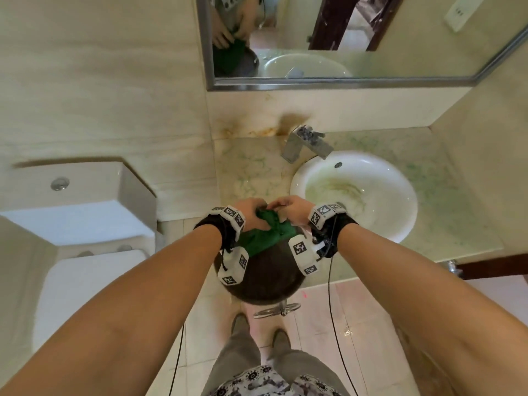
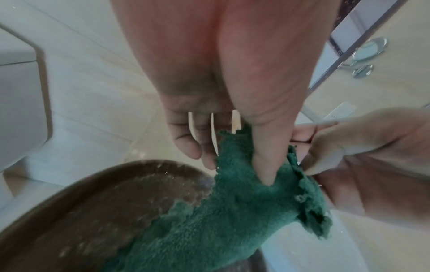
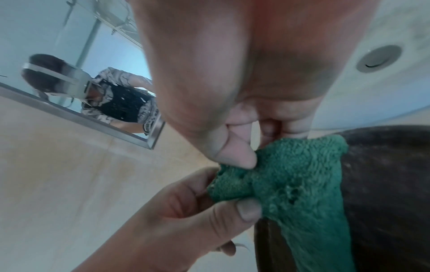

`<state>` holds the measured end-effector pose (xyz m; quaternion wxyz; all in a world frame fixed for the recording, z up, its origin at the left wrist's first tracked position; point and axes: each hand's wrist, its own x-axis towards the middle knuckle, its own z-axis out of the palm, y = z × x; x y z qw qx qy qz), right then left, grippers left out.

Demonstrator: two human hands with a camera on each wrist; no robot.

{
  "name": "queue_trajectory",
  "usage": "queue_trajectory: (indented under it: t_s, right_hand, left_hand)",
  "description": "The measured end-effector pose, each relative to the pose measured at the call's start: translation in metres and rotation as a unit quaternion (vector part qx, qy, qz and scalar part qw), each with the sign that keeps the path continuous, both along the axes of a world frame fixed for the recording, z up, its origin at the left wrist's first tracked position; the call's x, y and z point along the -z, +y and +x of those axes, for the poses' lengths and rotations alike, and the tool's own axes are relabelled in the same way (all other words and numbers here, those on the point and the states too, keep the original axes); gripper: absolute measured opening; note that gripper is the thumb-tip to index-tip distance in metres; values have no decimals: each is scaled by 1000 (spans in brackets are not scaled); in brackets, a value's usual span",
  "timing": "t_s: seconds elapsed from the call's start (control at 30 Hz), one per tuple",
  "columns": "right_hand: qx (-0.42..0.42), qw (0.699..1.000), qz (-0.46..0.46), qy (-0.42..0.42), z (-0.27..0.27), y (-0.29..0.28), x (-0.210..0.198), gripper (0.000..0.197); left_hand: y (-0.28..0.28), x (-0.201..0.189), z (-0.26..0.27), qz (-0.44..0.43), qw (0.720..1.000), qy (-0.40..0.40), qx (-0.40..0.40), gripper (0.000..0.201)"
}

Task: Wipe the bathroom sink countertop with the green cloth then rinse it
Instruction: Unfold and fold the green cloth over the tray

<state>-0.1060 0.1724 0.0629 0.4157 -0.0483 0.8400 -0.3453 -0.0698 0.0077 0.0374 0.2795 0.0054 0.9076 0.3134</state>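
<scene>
The green cloth (image 1: pixel 265 235) hangs bunched between both hands, just left of the white sink (image 1: pixel 400 178), and its lower part drapes onto a dark round stool seat (image 1: pixel 265 275). My left hand (image 1: pixel 251 210) pinches the cloth's upper edge between thumb and fingers (image 2: pixel 193 143). Close beside it, my right hand (image 1: pixel 288 207) pinches the same edge with thumb and curled fingers (image 3: pixel 237 156). In both wrist views the cloth (image 2: pixel 232 211) (image 3: pixel 302 184) looks thick and fluffy. The marble countertop (image 1: pixel 457 195) surrounds the sink.
A chrome faucet (image 1: pixel 305 144) stands behind the sink. A mirror (image 1: pixel 343 38) hangs on the wall above it. A white toilet (image 1: pixel 85 195) fills the left side. The stool's chrome base (image 1: pixel 277 310) sits on the tiled floor by my feet.
</scene>
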Motion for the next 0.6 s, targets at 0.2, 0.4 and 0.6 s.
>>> queue_trajectory:
  t_s: [0.2,0.4,0.6]
  right_hand:
    - [0,998,-12,68,-7,9,-50,51]
    - [-4,979,79,188,-13,24,-86,33]
    - [-27,983,22,179,-16,33,-111,58]
  left_hand:
    - [7,-51,-21,19,999,42,-15,29]
    - [8,-100,-36,88,992,78,-48,17]
    - [20,-135,-40,117,982,122,-84,12]
